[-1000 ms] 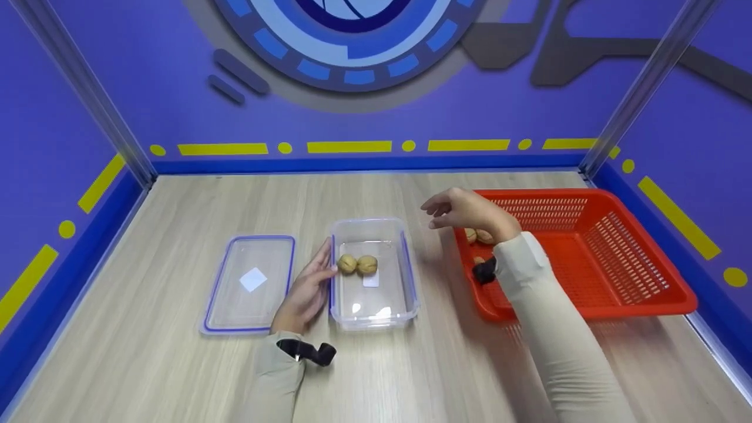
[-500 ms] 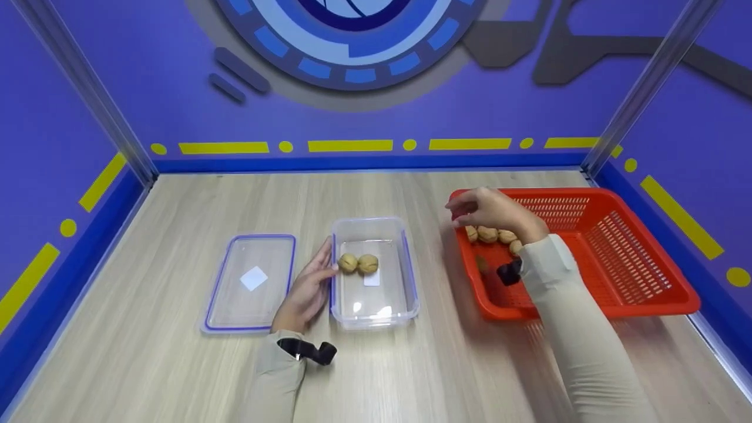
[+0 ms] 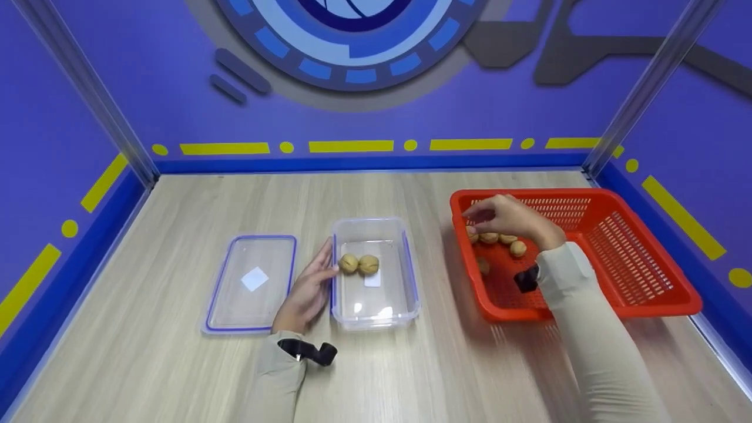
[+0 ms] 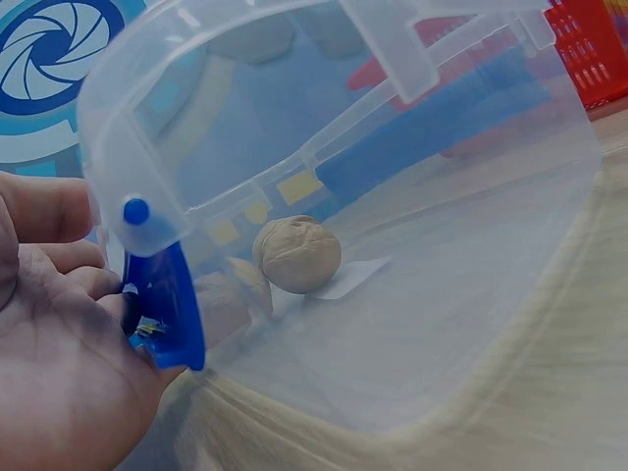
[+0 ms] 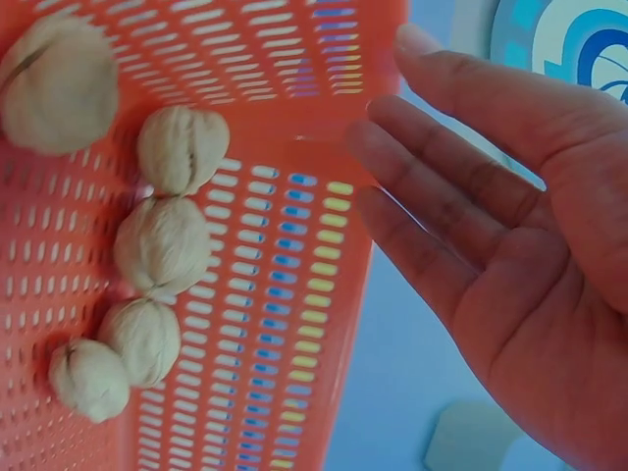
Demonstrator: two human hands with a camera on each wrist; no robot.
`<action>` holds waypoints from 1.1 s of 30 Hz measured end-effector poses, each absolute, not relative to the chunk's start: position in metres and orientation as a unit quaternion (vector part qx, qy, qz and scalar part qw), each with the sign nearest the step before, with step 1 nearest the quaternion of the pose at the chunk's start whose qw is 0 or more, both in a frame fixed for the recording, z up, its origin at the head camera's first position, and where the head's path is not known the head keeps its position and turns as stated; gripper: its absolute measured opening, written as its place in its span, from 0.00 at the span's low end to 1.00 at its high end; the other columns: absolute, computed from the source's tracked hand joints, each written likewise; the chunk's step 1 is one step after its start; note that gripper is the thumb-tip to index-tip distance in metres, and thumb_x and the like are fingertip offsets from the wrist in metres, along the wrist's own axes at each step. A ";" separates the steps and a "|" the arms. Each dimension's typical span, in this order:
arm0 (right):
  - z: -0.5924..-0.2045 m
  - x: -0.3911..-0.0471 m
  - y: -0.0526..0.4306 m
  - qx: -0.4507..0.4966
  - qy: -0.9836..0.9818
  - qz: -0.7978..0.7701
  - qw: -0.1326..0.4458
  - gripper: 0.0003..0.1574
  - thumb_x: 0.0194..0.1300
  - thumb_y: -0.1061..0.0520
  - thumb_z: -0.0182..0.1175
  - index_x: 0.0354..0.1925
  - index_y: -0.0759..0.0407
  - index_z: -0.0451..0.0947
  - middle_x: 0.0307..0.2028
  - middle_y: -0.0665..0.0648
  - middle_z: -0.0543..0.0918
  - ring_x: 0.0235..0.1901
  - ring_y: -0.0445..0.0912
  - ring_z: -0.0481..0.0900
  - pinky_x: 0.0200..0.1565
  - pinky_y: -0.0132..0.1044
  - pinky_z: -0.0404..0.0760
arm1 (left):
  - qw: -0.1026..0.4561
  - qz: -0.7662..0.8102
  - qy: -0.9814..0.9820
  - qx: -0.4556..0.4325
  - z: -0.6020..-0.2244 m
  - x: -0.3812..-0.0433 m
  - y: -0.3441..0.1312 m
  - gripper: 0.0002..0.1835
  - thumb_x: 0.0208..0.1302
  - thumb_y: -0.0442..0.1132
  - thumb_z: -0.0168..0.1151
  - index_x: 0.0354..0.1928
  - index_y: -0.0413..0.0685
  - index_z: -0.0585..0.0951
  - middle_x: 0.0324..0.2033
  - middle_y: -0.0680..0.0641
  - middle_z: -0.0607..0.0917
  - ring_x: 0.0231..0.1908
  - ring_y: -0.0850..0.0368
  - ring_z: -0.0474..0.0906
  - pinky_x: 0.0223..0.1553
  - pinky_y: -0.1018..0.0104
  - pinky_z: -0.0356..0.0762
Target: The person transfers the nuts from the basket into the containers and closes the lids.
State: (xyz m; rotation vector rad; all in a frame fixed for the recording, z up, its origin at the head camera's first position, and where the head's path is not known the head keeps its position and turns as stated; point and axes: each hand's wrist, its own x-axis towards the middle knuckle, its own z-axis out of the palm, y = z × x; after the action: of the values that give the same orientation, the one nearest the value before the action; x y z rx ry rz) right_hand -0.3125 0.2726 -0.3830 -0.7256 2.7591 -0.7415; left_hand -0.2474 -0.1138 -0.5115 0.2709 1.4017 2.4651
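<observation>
In the head view, my left hand rests along the left side of a clear plastic food container, thumb at the rim and fingers against the outer wall. The left wrist view shows that hand beside a blue latch. Two walnuts, including a right-hand walnut, lie side by side in the container. My right hand is over the left end of a red plastic basket. In the right wrist view its fingers are extended with nothing between them, near the basket's rim. Several walnuts lie in the basket, one a front walnut.
A clear lid with a purple edge lies flat on the wooden table, left of my left hand. Blue-purple panels enclose the table at the back and both sides.
My right hand has moved right from the gap beside the basket to over its left end, and lowered. More walnuts in the basket show. My left hand and the container have stayed put.
</observation>
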 end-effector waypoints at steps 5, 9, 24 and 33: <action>-0.389 -0.310 0.279 -0.216 0.933 -0.254 0.137 0.23 0.62 0.61 0.63 0.56 0.60 0.79 0.50 0.63 0.84 0.43 0.50 0.81 0.50 0.50 0.82 | 0.146 0.858 0.483 0.097 -0.511 -0.248 -0.114 0.39 0.65 0.21 0.38 0.75 0.43 0.38 0.76 0.46 0.32 0.75 0.52 0.24 0.75 0.60 0.25; -0.395 -0.309 0.284 -0.214 0.926 -0.265 0.163 0.25 0.60 0.60 0.65 0.56 0.61 0.78 0.50 0.64 0.84 0.45 0.52 0.83 0.51 0.49 0.83 | 0.148 0.857 0.485 0.089 -0.511 -0.248 -0.114 0.39 0.65 0.21 0.38 0.75 0.44 0.39 0.76 0.47 0.33 0.75 0.52 0.25 0.75 0.59 0.27; -0.412 -0.306 0.290 -0.180 0.923 -0.248 0.232 0.26 0.56 0.55 0.69 0.55 0.56 0.80 0.45 0.59 0.86 0.37 0.48 0.79 0.38 0.42 0.83 | 0.148 0.857 0.487 0.078 -0.508 -0.246 -0.114 0.40 0.65 0.21 0.39 0.76 0.46 0.40 0.76 0.48 0.34 0.75 0.53 0.27 0.76 0.60 0.29; -0.414 -0.305 0.287 -0.184 0.925 -0.217 0.252 0.22 0.56 0.58 0.68 0.51 0.53 0.82 0.43 0.55 0.86 0.38 0.45 0.80 0.44 0.41 0.84 | 0.146 0.854 0.491 0.091 -0.511 -0.247 -0.114 0.39 0.64 0.21 0.39 0.75 0.42 0.39 0.76 0.45 0.33 0.75 0.51 0.25 0.75 0.59 0.25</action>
State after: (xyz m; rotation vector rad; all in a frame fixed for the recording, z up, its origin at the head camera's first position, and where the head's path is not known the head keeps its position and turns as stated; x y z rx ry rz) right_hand -0.3055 0.2873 -0.4145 -0.5003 2.5163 -0.5905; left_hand -0.2474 -0.1143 -0.5109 0.2622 1.4130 2.4592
